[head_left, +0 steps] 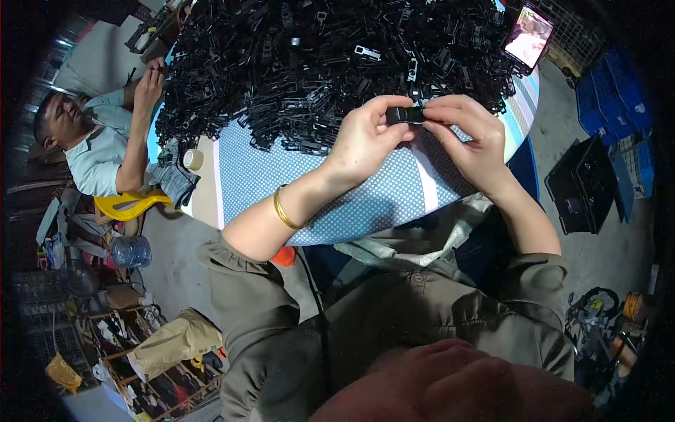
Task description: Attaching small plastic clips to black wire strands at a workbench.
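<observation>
Between my two hands, just over the near side of the table, is a small black part [406,115], roughly rectangular; its exact kind I cannot make out. My left hand [369,133] pinches its left end between thumb and fingers, a gold bangle on that wrist. At its right end, my right hand [470,132] closes thumb and fingertips on the same part. Behind both hands spreads a large heap of small black parts [302,63], a few with silvery metal pieces showing.
A patterned cloth [281,179] covers the table. At the left a co-worker [105,141] sits, hands at the heap's edge, near a small cup [193,160]. A lit phone [529,39] stands far right. Blue crates [612,91] and a black crate [585,184] lie beyond.
</observation>
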